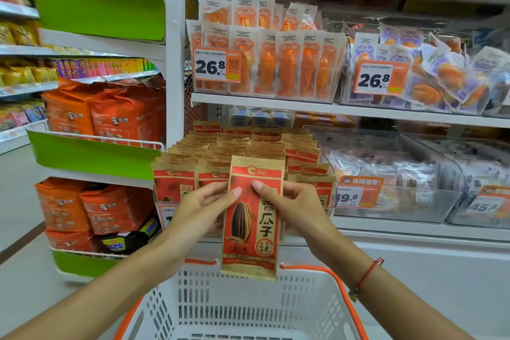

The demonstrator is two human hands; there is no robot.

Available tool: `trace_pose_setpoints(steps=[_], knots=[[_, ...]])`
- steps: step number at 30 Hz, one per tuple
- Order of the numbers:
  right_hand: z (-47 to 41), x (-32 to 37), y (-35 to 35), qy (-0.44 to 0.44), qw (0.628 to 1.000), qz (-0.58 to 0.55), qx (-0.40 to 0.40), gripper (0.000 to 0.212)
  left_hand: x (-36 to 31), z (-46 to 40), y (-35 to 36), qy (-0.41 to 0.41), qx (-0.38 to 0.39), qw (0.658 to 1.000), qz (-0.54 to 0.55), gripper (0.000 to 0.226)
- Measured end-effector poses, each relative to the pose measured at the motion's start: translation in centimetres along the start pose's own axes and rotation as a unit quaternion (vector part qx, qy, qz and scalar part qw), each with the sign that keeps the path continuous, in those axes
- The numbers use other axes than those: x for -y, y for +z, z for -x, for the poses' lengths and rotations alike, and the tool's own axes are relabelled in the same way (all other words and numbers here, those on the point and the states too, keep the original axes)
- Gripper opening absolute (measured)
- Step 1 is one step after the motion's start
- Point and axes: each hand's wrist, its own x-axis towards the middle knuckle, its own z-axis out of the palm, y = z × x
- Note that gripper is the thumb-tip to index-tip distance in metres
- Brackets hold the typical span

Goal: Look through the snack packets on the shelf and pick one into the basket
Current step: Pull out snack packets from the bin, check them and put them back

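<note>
In the middle of the frame, the left hand [205,203] and the right hand [287,201] both pinch one red seed packet [252,218], thumbs on its front, fingers curled behind. It hangs upright above the white basket [220,309] at the bottom. Right behind it, rows of the same packets [234,152] fill a clear bin, partly hidden by the hands. Orange snack packs [278,63] stand on the white shelf [276,103] above. Two price tags say 26.8. Big orange bags [105,116] sit at the left

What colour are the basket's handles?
Orange. The basket handles curve around the white basket, seen in the head view.
</note>
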Motion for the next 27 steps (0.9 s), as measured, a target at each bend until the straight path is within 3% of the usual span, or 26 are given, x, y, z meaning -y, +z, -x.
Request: trace_pose_setpoints(steps=[6,9,13,27], knots=[[-0.2,0.2,-0.8,-0.048,0.997,0.007,-0.055,0.024,-0.1,-0.7,1.2,-0.001,-0.003,1.0,-0.003,0.033],[-0.3,0.2,-1.3,-0.028,0.996,0.001,-0.083,0.02,0.0,-0.9,1.8,-0.008,0.006,1.0,-0.007,0.027],[-0.1,0.2,-1.9,0.013,0.996,0.019,-0.085,0.044,0.2,-1.2,2.1,-0.022,0.024,0.999,-0.013,0.026],[-0.4,-0.5,-2.5,-0.021,0.995,0.05,-0.082,0.04,0.5,-1.1,2.1,-0.021,0.036,0.999,-0.019,0.025]])
